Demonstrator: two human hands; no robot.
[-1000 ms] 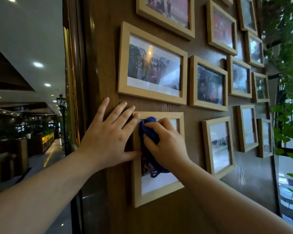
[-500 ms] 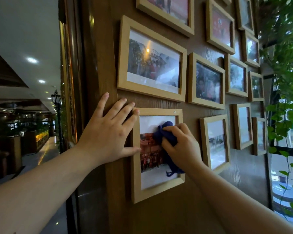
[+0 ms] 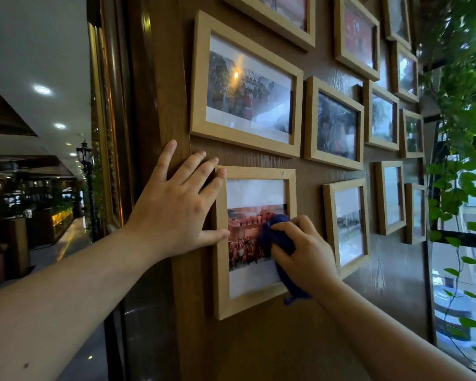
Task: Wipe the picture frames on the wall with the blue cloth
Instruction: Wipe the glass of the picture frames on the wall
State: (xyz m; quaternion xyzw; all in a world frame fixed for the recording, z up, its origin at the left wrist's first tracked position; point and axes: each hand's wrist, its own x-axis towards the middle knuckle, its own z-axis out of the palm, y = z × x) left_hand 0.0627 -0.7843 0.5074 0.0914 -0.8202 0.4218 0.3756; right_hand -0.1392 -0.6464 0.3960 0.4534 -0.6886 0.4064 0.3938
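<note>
Blue cloth (image 3: 279,244): bunched into a wad so it fits under the fingers, pressed to the glass of the lower frame at its right side; a loose tail hangs past the frame's bottom right corner.
Right hand (image 3: 304,253): closed around the cloth, fingers curled over the wad, pushing it flat against the glass so the rubbing has some force behind it.
Left hand (image 3: 173,207): spread wide and holding nothing, palm flat on the wooden wall; the fingertips and thumb touch the left edge of the frame, most likely to keep it from swinging or sliding while the other hand rubs.
Lower frame (image 3: 220,270): pale wood, upright format, with a photo of a crowd in red set in white paper; it hangs at arm height, just below a wider frame.
Wider frame (image 3: 245,89): directly above, untouched by either hand; its glass shows a lamp's reflection and a dull haze.
Other frames (image 3: 333,122): a cluster to the right and above on the same brown wall (image 3: 259,347), each apart from its neighbours, so each probably needs its own pass.
Step in hand: wiping the glass of the lower frame, seemingly near the middle of the pane's height.
Plant (image 3: 462,111): green leaves trail just beside the rightmost frames and may get in the way there.
</note>
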